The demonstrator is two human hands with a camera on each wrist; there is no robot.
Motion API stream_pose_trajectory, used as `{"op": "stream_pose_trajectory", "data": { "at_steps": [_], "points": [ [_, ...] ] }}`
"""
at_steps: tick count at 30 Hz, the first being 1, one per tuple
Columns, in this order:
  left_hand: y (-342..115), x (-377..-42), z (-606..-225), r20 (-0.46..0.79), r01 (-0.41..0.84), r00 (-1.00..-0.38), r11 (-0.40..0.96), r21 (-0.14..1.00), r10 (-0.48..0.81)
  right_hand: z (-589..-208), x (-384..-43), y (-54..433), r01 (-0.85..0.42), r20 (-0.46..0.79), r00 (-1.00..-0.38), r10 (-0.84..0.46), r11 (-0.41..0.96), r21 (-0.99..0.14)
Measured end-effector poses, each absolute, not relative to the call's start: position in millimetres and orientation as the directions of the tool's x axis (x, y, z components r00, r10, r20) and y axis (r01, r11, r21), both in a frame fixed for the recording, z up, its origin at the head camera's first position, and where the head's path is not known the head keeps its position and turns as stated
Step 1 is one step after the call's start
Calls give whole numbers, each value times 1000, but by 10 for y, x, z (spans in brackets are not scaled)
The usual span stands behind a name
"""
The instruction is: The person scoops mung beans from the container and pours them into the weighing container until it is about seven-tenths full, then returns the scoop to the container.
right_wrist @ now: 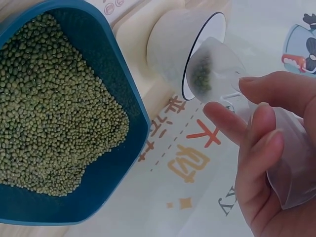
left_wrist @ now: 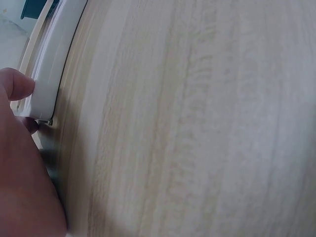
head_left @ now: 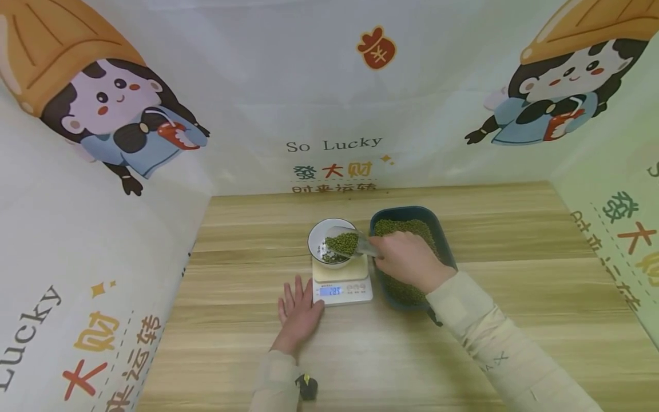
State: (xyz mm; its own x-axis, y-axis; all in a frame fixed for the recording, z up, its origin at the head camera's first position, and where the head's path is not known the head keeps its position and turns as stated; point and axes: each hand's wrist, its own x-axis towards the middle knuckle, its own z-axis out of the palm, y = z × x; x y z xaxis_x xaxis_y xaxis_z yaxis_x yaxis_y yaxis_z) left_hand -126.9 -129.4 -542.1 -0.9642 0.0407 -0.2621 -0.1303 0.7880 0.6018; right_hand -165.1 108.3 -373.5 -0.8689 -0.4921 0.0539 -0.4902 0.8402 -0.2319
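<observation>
My right hand (head_left: 409, 260) grips a clear plastic scoop (right_wrist: 212, 74) by its handle. The scoop, loaded with green mung beans (head_left: 346, 244), is held over a white bowl (head_left: 317, 233) with a dark rim. A few beans lie inside that bowl, which stands on the cream platform of a white kitchen scale (head_left: 342, 297) with a lit display. Beside the scale's front left corner, my left hand (head_left: 300, 315) rests with its fingers spread. Its thumb (left_wrist: 19, 84) touches the scale's edge in the left wrist view.
A dark blue tub (right_wrist: 131, 98), holding many mung beans (right_wrist: 54, 108), stands just right of the scale. A small black and yellow object (head_left: 307, 387) lies near the left sleeve. Printed cloth walls (head_left: 329, 103) enclose the wooden table (head_left: 247, 252) at the back and sides.
</observation>
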Motion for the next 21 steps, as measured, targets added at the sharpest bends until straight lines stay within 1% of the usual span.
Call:
{"op": "stream_pose_trajectory", "data": {
  "at_steps": [14,21],
  "points": [
    [-1301,-1259,-5374,-254,-128,-966,776,618,42,-3688,-1639,1038,-535,131,-844,-520,835,-127],
    [-1301,-1249,-5376,-252,-126,-967,771,624,46,-3693,-1648,1026,-542,143,-838,-527,834,-105]
  ]
}}
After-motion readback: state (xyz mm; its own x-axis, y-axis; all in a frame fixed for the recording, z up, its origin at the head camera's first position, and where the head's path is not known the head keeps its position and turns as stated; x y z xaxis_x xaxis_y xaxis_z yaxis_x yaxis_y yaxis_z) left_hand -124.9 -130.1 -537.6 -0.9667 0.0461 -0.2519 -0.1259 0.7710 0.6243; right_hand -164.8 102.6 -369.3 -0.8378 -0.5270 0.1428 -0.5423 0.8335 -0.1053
